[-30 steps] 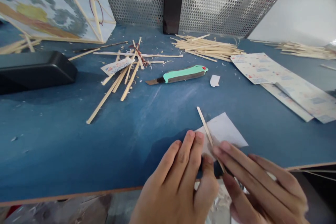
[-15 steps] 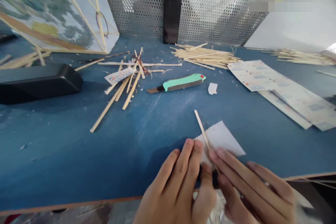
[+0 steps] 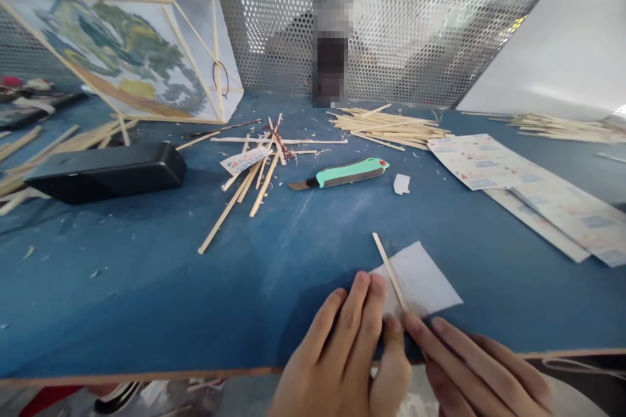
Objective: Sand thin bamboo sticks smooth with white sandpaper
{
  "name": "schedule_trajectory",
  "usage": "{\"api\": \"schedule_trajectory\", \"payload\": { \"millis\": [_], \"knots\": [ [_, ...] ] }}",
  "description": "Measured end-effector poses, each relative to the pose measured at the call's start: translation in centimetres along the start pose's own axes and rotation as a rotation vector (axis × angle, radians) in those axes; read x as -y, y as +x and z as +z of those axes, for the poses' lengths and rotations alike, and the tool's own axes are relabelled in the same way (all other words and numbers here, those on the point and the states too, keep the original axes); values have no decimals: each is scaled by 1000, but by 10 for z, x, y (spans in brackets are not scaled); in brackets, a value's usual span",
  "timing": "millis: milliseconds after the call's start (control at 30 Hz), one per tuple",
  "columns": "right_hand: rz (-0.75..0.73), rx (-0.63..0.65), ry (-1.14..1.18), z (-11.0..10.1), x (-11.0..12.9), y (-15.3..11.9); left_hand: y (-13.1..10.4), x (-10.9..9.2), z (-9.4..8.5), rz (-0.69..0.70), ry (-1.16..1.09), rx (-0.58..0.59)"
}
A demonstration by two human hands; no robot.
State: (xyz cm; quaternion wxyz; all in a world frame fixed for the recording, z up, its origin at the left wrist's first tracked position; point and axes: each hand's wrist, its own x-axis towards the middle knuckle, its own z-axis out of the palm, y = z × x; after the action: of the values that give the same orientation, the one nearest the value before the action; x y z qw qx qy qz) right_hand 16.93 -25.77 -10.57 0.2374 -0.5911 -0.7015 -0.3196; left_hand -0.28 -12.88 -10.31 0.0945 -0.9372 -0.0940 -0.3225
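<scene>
A white piece of paper (image 3: 428, 280) lies on the blue table near its front edge, with a thin bamboo stick (image 3: 388, 266) slanting across its left part. My left hand (image 3: 347, 348) rests over the paper's left side, fingers stretched flat and its thumb close to the stick. At the stick's near end is my right hand (image 3: 472, 365), with a fingertip on the stick and the thumb side hidden. Beyond the paper lies a turquoise and grey craft knife (image 3: 351, 172), blade out to the left. A small white scrap (image 3: 402, 184) sits beside it.
Loose bamboo sticks (image 3: 261, 166) cross at centre left; a stick bundle (image 3: 386, 127) lies behind. Printed paper strips (image 3: 538, 189) occupy the right. A black box-like object (image 3: 107, 172) and a painted paper frame (image 3: 141, 58) stand left. Perforated metal (image 3: 391, 26) closes the back.
The view has tilted up and shifted left, so more of the painted frame shows. My right hand has slid down toward the stick's near end, baring more of the stick and paper.
</scene>
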Motion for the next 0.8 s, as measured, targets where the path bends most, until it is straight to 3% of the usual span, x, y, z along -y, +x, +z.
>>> {"api": "schedule_trajectory", "payload": {
  "millis": [167, 400, 800],
  "knots": [
    [-21, -39, 20, 10, 2, 1, 0, 0, 1, -9, -11, -19],
    [-5, -9, -11, 1, 3, -10, -1, 2, 1, 11, 40, -30],
    [6, -57, -49, 9, 11, -16, -3, 2, 3, 6, 27, -61]
  ]
}}
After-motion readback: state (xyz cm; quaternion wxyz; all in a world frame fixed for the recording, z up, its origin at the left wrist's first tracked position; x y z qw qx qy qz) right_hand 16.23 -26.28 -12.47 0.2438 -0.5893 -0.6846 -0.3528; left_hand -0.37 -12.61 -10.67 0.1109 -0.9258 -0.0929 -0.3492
